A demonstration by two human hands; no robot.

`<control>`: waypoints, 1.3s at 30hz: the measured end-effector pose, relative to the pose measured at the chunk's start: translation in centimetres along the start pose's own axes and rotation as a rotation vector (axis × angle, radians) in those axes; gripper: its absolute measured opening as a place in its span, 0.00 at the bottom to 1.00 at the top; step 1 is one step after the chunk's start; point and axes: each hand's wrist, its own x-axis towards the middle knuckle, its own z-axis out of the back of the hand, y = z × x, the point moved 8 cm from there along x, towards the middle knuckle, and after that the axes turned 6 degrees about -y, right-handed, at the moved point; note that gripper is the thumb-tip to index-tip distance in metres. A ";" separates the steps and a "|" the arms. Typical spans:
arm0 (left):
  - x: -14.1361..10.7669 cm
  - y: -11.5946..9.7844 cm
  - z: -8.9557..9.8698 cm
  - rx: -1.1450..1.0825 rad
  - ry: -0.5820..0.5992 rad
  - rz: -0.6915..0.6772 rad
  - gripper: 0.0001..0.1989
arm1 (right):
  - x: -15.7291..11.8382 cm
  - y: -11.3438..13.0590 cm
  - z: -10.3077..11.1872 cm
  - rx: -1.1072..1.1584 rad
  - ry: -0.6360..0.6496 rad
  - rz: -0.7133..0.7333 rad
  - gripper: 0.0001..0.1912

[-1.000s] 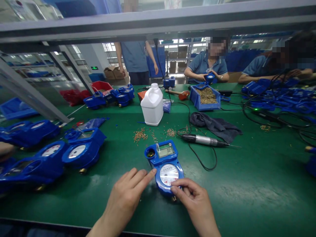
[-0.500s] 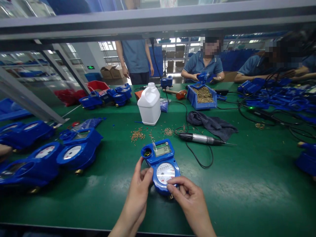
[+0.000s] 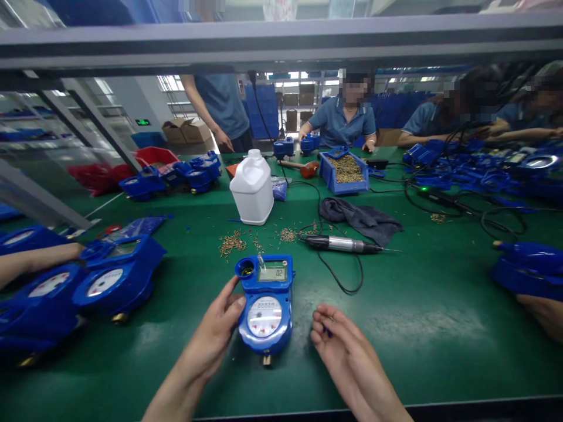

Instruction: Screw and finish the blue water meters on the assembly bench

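A blue water meter with a round white dial and a small display reading 0.2 lies on the green table. Its brass fitting faces me. My left hand grips the meter's left edge, thumb and fingers against the casing. To the right of the meter, and apart from it, my right hand is half turned up with its fingers curled in. A small dark blue piece shows between those fingers, mostly hidden. Beyond the meter lie loose brass-coloured screws and an electric screwdriver with its cable.
A white jug, a dark cloth and a blue bin of screws stand farther back. More blue meters line the left, where another person's arm reaches in. A co-worker's hand touches a blue meter at right.
My right hand has left the meter's dial and moved off to the right, fingers curled. My left hand stays on the meter. Another person's arm has reached in at left.
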 end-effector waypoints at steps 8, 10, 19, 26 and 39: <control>1.1 -2.0 2.3 0.318 0.205 0.033 0.38 | -0.2 -3.0 -1.0 -0.109 0.056 -0.126 0.17; 0.8 -3.0 2.6 0.474 0.139 -0.085 0.34 | -0.1 -3.5 -1.4 -0.118 0.081 -0.136 0.14; -8.2 -9.3 -2.2 1.006 -0.111 -1.014 0.12 | 0.0 -4.1 -3.1 0.015 0.172 -0.152 0.13; -9.7 -7.5 -6.7 0.962 0.136 -1.140 0.14 | -1.1 -3.9 -4.3 0.160 0.153 -0.231 0.12; -10.6 -6.8 -8.3 0.914 0.169 -1.210 0.15 | -1.3 -4.3 -5.1 0.064 0.287 -0.174 0.14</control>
